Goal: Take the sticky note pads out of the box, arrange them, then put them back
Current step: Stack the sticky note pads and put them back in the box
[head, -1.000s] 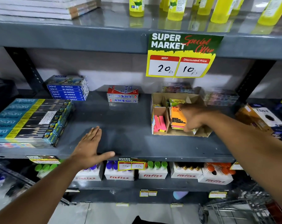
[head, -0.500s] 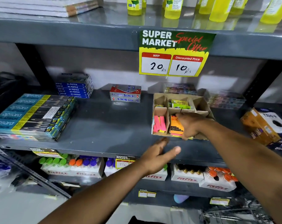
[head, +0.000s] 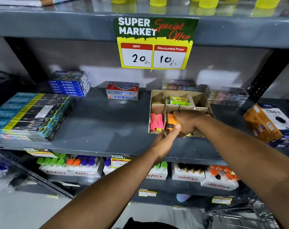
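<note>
A brown cardboard box (head: 204,100) with several compartments stands on the grey middle shelf (head: 107,126). Pink sticky note pads (head: 156,121) lie in its front left compartment, green and yellow pads (head: 179,100) in a rear one. My right hand (head: 188,123) reaches into the front middle compartment and is closed on an orange sticky note pad (head: 171,122). My left hand (head: 165,140) is at the box's front edge, its thumb touching the lower end of that orange pad.
Blue pencil packs (head: 29,113) lie at the left, oil pastel boxes (head: 69,85) and red Softek boxes (head: 123,90) behind. An orange and white carton (head: 269,123) stands at the right. A price sign (head: 155,43) hangs from the upper shelf. Bottles fill the shelf below.
My left hand has moved from the bare shelf at the left over to the box front and now touches the orange pad. My right hand has stayed closed on that pad.
</note>
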Tool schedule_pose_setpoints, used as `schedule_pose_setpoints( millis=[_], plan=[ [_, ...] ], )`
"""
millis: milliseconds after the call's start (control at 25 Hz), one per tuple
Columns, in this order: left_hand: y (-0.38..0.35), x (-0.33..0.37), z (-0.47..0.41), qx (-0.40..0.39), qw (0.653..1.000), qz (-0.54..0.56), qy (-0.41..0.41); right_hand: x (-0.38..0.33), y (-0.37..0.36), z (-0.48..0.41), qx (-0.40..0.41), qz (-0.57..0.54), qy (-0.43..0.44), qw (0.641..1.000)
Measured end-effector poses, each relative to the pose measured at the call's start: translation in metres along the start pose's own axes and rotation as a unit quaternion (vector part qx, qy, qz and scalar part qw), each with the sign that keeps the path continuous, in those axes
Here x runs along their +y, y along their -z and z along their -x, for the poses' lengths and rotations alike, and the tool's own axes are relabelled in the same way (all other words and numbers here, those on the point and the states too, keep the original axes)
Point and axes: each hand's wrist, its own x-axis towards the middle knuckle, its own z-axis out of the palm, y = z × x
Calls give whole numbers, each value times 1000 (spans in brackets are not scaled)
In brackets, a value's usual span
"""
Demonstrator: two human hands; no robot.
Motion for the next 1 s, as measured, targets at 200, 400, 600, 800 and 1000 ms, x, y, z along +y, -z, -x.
schedule_pose_setpoints(
  millis=[200, 400, 600, 800, 1000],
  plan=[
    [-1, -5, -5, 5, 1000, 9, -15, 2, 4, 7, 27, 60, -9, 998],
    [-4, -6, -8, 11, 1000, 25, 2, 4, 0, 17, 82, 84, -36, 992],
    [-9, -5, -16, 28, 999, 29, -18, 3, -1, 16, 94, 59, -51, 992],
    [-13, -7, -17, 28, 999, 43, -16, 9, -12, 20, 126, 78, -37, 988],
    [-17, -7, -19, 25, 999, 37, -18, 13, -16, 19, 121, 67, -38, 990]
  ],
)
